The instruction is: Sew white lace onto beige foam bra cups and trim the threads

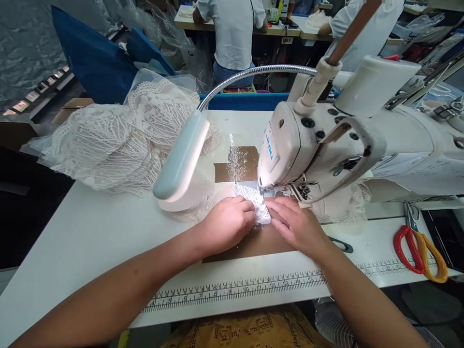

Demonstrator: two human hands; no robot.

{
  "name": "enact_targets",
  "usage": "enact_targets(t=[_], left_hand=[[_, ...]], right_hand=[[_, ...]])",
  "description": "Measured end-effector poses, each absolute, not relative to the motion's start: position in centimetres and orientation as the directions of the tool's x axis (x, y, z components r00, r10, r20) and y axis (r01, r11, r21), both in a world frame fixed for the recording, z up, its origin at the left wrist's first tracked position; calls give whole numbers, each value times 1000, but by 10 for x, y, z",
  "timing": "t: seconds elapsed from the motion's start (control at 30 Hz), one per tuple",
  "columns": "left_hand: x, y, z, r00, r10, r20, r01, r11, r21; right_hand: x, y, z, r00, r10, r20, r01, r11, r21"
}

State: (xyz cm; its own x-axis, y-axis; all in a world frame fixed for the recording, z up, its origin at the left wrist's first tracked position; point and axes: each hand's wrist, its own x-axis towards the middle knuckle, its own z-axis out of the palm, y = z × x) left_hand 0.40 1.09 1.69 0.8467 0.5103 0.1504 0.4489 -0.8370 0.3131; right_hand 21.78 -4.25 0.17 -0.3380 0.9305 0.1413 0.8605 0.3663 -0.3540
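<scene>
A strip of white lace fabric (258, 205) lies at the needle area of a white sewing machine (290, 140). My left hand (229, 222) has its fingers curled closed on the left side of the lace. On the other side, my right hand (295, 222) rests flat with fingers stretched out, their tips at the lace's right edge. Brown tape or board (250, 244) covers the table under both hands. A lamp head (183, 157) on a bendable metal neck lights the spot from the left.
Piled lace pieces (108, 140) sit on the table's left. Scissors with red and yellow handles (420, 251) lie at the right, and small dark-handled snips (342, 244) near my right wrist. A printed ruler (232, 291) runs along the front edge. Other people (234, 34) sit beyond.
</scene>
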Motion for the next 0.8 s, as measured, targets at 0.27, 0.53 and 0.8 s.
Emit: enact_targets(t=[0.27,0.53,0.8], left_hand=[[1,17,21,869,478,130,424,-854,302],[1,18,20,881,465,83,449,-879,158],[0,18,15,927,356,121,346,-933,94]], right_hand=[[216,-47,-5,-459,835,302,794,538,-281],[214,-49,-4,-466,830,306,793,545,-273],[213,-50,-4,-453,834,317,787,540,-299]])
